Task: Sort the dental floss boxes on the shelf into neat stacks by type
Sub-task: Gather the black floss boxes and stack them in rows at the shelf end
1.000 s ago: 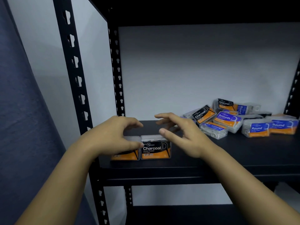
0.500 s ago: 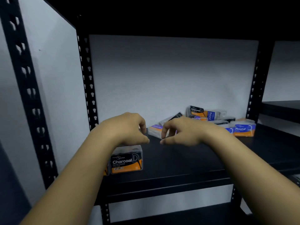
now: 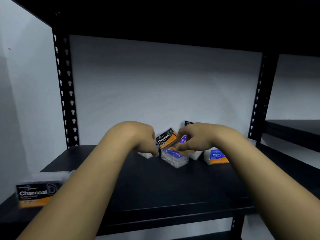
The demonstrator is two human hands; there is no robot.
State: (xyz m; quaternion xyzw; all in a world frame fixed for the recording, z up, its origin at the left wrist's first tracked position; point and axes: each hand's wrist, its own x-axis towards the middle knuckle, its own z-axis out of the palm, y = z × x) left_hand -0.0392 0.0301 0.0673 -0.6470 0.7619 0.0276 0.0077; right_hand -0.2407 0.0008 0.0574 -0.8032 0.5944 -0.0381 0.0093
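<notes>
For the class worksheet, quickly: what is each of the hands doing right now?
Left hand: fingers curled down at the pile; any grip cannot be told.
Right hand: fingers curled over the upside-down Round box; grip cannot be told.

Both hands moved away from the Charcoal box [image 3: 37,192] at front left, now reaching into the pile at the back: left hand [image 3: 138,137] beside it, right hand [image 3: 195,137] over the tilted Charcoal box [image 3: 166,138].
</notes>
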